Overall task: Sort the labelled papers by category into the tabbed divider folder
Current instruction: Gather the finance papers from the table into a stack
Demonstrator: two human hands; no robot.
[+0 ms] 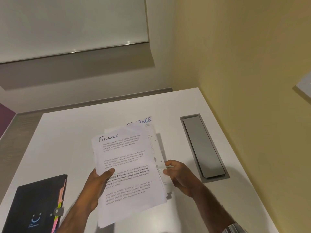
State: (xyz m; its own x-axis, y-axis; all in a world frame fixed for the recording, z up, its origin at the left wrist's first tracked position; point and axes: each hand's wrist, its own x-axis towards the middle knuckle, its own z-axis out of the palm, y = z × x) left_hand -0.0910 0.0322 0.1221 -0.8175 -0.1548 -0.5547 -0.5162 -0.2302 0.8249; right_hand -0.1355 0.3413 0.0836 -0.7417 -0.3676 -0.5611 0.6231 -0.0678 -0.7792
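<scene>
Papers (129,174) sit in a loose stack held up above the tabletop (67,140), top sheet headed FINANCE, long axis running away from the person and tilted slightly right. The left hand (94,187) grips the stack's left edge, thumb pressed on the printed face and fingers hidden beneath. The right hand (181,175) pinches the right edge of the sheets behind the top one, fingers curled.

A second FINANCE heading (143,121) shows past the stack's far edge; I cannot tell whether that sheet is held or lies flat. That makes two headings readable, while the sheets themselves are too fanned to count.

One black folder (33,199) lies to the lower left, nearer the left hand and apparently closed, with its coloured tabs (61,195) on the edge facing the papers. One grey recessed hatch (202,145) lies to the right.
</scene>
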